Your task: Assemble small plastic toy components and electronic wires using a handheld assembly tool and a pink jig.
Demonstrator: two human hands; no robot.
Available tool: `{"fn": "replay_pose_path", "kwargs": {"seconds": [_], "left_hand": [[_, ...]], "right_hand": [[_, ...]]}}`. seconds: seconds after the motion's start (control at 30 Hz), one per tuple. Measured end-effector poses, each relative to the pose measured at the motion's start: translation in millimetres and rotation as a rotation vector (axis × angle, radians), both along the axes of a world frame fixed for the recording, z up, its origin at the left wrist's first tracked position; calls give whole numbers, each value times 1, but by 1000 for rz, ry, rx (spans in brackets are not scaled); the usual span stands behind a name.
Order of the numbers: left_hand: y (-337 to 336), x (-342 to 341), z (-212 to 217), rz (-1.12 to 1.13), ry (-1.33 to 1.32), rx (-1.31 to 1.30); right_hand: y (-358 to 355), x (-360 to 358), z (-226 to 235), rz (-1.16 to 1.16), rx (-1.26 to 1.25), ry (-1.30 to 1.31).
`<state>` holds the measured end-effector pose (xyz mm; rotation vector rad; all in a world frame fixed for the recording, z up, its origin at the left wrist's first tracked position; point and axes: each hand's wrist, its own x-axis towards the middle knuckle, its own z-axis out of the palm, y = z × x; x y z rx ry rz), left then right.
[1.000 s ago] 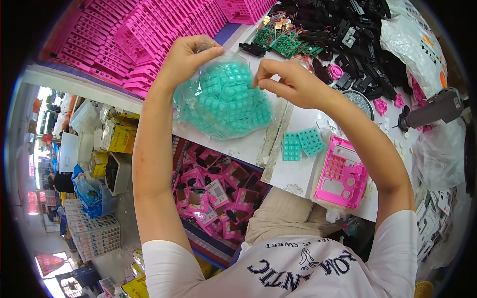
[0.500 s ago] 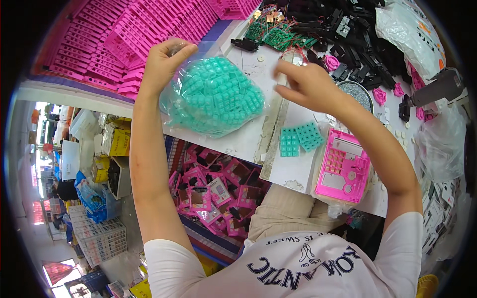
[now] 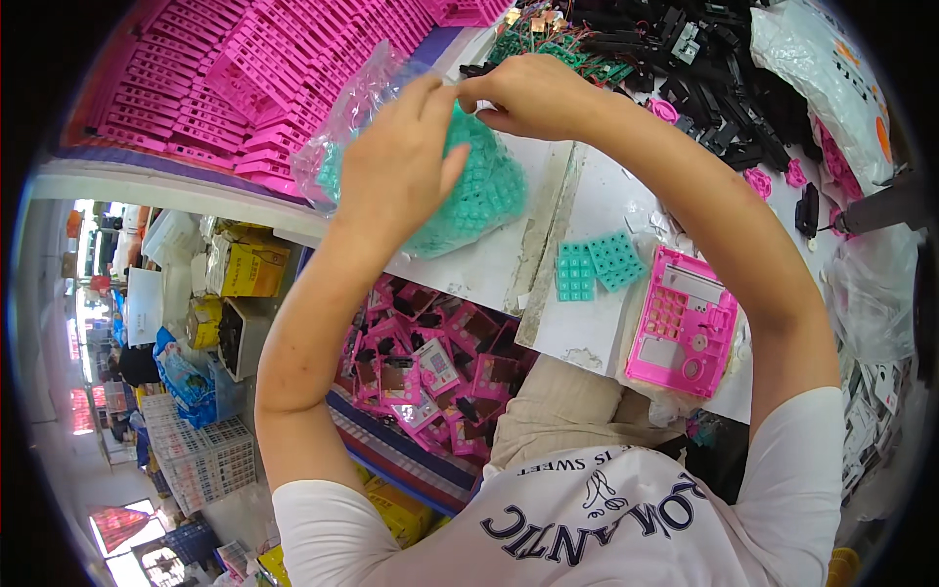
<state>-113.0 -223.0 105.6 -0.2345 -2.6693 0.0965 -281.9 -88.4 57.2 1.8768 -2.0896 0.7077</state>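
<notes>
A clear plastic bag (image 3: 477, 191) full of turquoise rubber keypads lies on the white table. Across its upper part reaches my left hand (image 3: 396, 161), fingers stretched out and thumb apart, touching the plastic. My right hand (image 3: 528, 98) is at the bag's far right edge, with thumb and fingers pinched together on the plastic. Both sets of fingertips almost meet there. Two loose turquoise keypads (image 3: 575, 272) lie nearer me, one partly overlapping the other. Beside them a pink plastic casing (image 3: 682, 323) with square holes rests at the table's front edge.
Stacked pink casings (image 3: 210, 98) fill a bin at the far left. Green circuit boards (image 3: 543, 41) with wires and many black parts (image 3: 685, 59) cover the back. Below the table edge sits a container of pink assembled units (image 3: 430, 372). A white plastic bag (image 3: 822, 78) stands back right.
My left hand has let go of the bag's upper left edge and come right and nearer over the bag. My right hand has moved left onto the bag's edge.
</notes>
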Motion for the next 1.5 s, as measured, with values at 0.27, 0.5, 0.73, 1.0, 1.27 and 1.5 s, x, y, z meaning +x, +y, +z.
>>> {"fn": "replay_pose_path", "kwargs": {"seconds": [0.27,0.5,0.73,1.0,1.27,1.5], "left_hand": [[-28,-8,-22,1,-125,125],[-92,-7,-12,-165,-153,239],[-63,-27,-49,-45,23,307],[-31,9,-139,316,246,631],[-32,14,-138,241,296,629],[-28,1,-134,401,180,538]], "right_hand": [[-11,-3,-16,13,18,-6],[18,-28,-41,-27,227,38],[7,3,-67,-61,192,-256],[13,9,-86,57,-1,-421],[25,52,-87,134,31,-707],[8,96,-92,-219,-36,-665]]}}
